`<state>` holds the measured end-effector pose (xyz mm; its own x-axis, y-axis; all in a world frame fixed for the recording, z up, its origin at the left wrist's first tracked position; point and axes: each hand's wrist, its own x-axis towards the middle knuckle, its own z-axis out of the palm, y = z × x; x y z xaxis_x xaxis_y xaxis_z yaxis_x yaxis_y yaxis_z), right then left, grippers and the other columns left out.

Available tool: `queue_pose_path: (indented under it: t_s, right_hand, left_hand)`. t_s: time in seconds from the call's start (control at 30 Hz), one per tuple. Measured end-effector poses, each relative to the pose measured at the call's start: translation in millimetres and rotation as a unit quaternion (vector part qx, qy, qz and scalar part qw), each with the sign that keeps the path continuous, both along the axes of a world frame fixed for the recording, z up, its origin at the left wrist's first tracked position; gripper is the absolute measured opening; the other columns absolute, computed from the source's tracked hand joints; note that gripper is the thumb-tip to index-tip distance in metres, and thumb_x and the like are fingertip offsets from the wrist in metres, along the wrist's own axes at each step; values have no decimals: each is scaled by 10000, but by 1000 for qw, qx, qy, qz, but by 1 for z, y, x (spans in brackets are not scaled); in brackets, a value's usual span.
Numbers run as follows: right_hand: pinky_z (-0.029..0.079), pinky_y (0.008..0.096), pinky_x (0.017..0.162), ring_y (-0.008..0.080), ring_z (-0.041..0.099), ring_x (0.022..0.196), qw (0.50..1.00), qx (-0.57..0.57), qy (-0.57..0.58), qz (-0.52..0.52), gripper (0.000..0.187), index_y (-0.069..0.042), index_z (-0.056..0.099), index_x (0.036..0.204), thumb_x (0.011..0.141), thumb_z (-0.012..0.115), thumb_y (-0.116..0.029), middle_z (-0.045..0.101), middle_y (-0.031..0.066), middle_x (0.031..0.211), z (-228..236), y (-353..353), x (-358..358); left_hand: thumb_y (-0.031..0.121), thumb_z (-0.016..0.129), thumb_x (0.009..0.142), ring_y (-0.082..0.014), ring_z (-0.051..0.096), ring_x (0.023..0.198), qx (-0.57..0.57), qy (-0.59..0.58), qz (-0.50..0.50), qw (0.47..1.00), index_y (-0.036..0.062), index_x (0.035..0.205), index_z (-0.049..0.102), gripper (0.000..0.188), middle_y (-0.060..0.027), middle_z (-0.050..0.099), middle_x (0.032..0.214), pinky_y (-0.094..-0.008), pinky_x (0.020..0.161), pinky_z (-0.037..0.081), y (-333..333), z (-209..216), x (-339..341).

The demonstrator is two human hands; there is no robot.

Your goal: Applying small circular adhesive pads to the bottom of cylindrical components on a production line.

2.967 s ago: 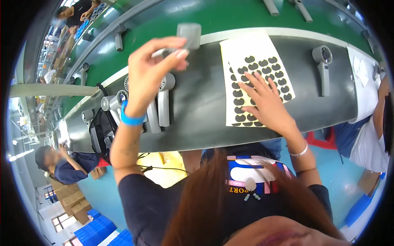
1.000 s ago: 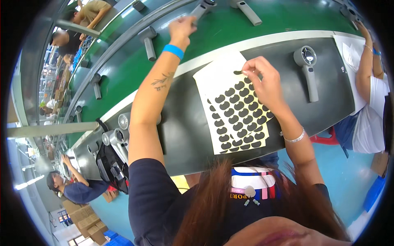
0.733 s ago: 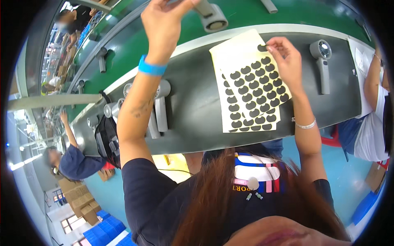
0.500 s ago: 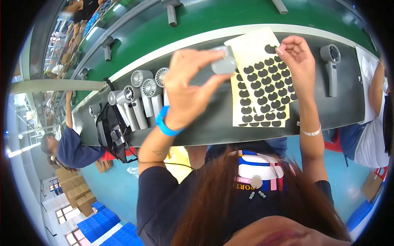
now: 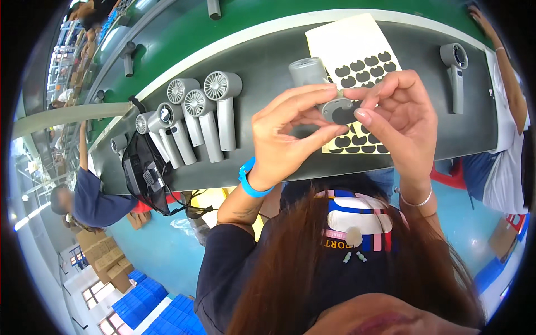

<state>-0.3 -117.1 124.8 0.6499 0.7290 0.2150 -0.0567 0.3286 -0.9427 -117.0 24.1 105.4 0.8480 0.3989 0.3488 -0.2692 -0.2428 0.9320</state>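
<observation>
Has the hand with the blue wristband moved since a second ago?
Yes. The left hand came nearer: from over the green belt back across the white strip.

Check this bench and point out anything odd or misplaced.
The black bag looks out of place: it lies beside the grey fans, its lower end hanging past the near edge of the bench. I see no spill or damage around the left hand or right hand.

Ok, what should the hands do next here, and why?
Probably press the black sticker flat with the right thumb: it lies over the rounded end of the grey fan, which the left hand grips, and the right hand has its fingertips by its edge.
</observation>
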Motion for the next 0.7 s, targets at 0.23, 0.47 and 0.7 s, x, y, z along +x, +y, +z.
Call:
queue_pose_path:
  t_s: [0.23,0.47,0.7]
  right_hand:
    - [534,264,774,208,613,995,999,-34,12,-12,281,0,462,998,795,624,104,579,82,861,2,-2,-6]
    - [524,261,787,214,600,1000,998,-54,24,-17,291,-10,459,984,782,618,126,567,75,846,5,-3,-6]
    - [562,249,752,181,613,992,999,-31,3,-15,277,5,465,1000,797,629,96,589,81,873,-2,-3,-3]
  left_hand:
    - [-158,689,685,-209,633,930,-109,43,-46,992,-53,1144,600,479,-195,541,1212,-289,766,590,0,1,-6]
    - [-149,684,706,-189,646,873,-144,21,-58,988,-49,1135,611,446,-194,546,1214,-283,765,583,-1,-1,-3]
    - [-139,675,734,-188,659,847,-132,19,-60,989,-58,1118,618,396,-191,550,1208,-279,759,581,1,-2,-1]
